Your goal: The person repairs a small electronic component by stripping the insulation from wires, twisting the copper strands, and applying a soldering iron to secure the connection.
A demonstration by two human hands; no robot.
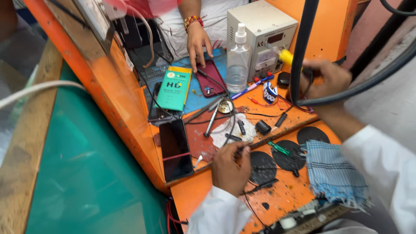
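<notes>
The left hand [231, 167] rests on the orange work surface [286, 195], fingers curled together and pinching a thin dark probe-like tool [242, 149] whose tip points toward a soiled white cloth pad [234, 130]. The pad lies near the middle of the surface, with small dark parts on it.

The right hand [329, 78] is raised near the far right edge, fingers closed around a yellow-handled tool [286, 56]; thick black cables [303, 52] cross in front of it, hiding part of the grip.

Just left of the left hand lies a black smartphone [175, 149], screen up. Beyond it lies a green rectangular retail box [174, 88] on a blue mat [199, 97]. A clear plastic spray bottle [238, 60] stands upright beside a cream-coloured bench instrument [260, 26]. A blue checked cloth [331, 173] lies at the near right, touching black round pads [288, 156].

Another person's hand [198, 43] at the far side rests, fingers spread, on a dark red phone [211, 78].
</notes>
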